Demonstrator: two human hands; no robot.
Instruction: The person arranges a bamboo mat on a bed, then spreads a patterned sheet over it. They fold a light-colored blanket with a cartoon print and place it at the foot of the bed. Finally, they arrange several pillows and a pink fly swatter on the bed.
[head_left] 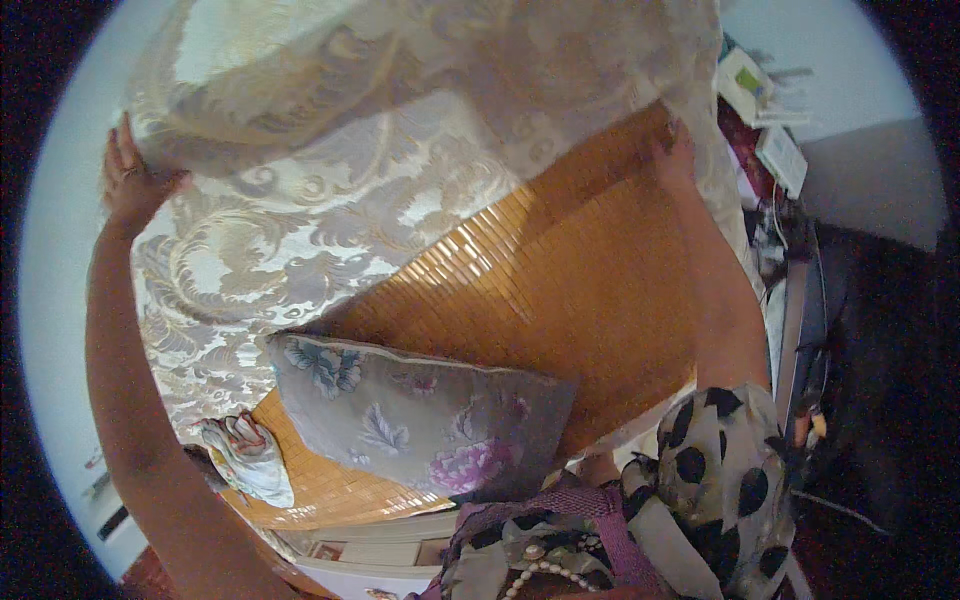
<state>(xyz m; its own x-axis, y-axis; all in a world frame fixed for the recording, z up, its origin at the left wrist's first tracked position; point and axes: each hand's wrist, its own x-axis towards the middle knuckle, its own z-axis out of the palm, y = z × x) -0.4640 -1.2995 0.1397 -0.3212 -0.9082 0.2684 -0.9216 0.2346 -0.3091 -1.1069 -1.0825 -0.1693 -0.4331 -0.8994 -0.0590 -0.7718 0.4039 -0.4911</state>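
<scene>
A large cream sheet (330,190) with a woven scroll pattern hangs lifted over a bed. My left hand (128,182) grips its edge at the far left. My right hand (676,158) is raised at the upper right and holds the sheet's other edge, its fingers partly hidden by the cloth. Under the lifted sheet lies an orange-brown bamboo mat (560,270). A grey pillow with pink and blue flowers (425,415) rests on the mat close to me.
A small bundled floral cloth (245,455) lies at the mat's near left corner. Shelves with white boxes and clutter (765,130) stand at the right, beside a dark area. The bed's pale frame (370,550) runs below the pillow.
</scene>
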